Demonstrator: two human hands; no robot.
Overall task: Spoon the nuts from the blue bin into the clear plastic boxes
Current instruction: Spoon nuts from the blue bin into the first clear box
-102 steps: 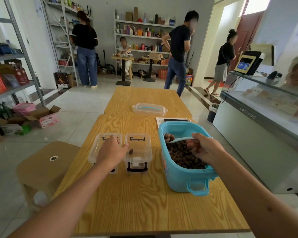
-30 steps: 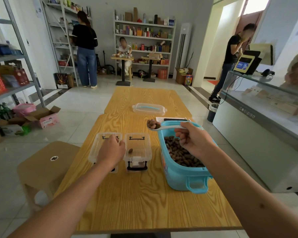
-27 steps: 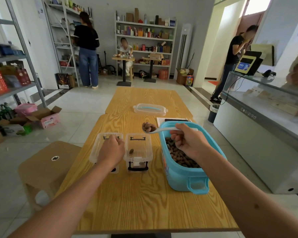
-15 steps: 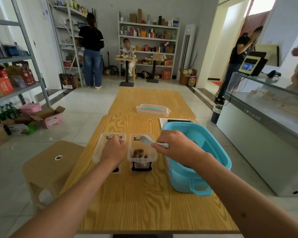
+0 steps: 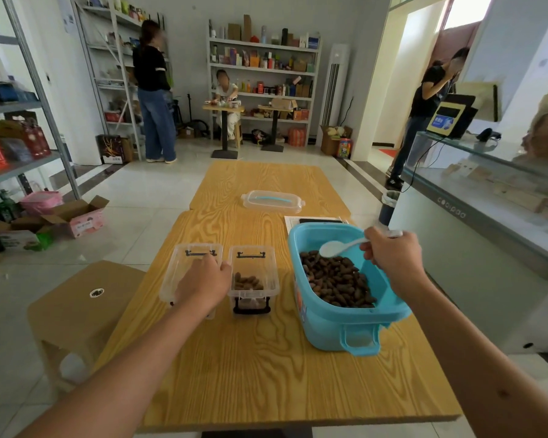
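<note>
Blue plastic forms the bin [image 5: 345, 324], which sits at the right of the wooden table [image 5: 266, 374] and holds a deep layer of brown nuts [image 5: 336, 279]. The right hand [image 5: 393, 257] grips a white spoon [image 5: 332, 248] by its handle, the empty bowl hanging just above the nuts. The left hand [image 5: 203, 279] rests on the left clear box [image 5: 187, 267], fingers curled over its near rim; that box looks empty. The right clear box [image 5: 253, 276], just beside it, has a small heap of nuts inside.

An overloaded spoon could shed nuts onto the table on its way across the gap between bin and box. The boxes look light, so a knock from the spoon might shift the unheld one.

Pale lettering on the counter [image 5: 456, 216] at the right is too small to read surely, and the orange print on the bin's side is illegible.
</note>
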